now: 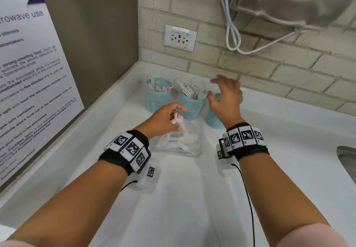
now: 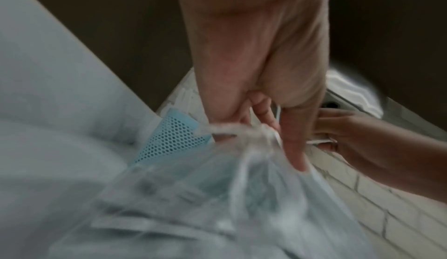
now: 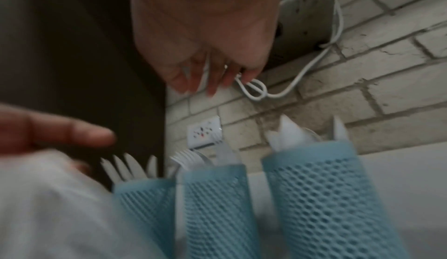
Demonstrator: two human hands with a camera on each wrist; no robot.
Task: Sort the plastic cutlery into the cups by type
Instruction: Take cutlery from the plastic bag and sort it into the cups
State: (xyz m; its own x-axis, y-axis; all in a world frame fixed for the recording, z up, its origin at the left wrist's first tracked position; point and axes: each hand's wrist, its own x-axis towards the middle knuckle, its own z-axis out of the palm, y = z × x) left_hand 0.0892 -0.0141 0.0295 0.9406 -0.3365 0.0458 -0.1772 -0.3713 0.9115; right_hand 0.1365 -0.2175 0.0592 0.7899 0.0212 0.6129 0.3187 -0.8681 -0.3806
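white counter (image 1: 183,198): left hand (image 1: 163,118) pinches clear bag (image 1: 179,142) neck to steady it, right hand (image 1: 225,96) splayed empty over 2 o'clock mesh cup (image 1: 212,119).

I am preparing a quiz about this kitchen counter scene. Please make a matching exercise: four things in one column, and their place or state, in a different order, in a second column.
Things:
1. left cup
2. middle cup
3. clear plastic bag
4. right hand

Place or state:
A. gripped at its top by the left hand
B. fingers spread, holding nothing, above the right cup
C. holds white forks
D. holds white knives, nearest the corner wall

Pairs: 1-D, 2-C, 3-A, 4-B
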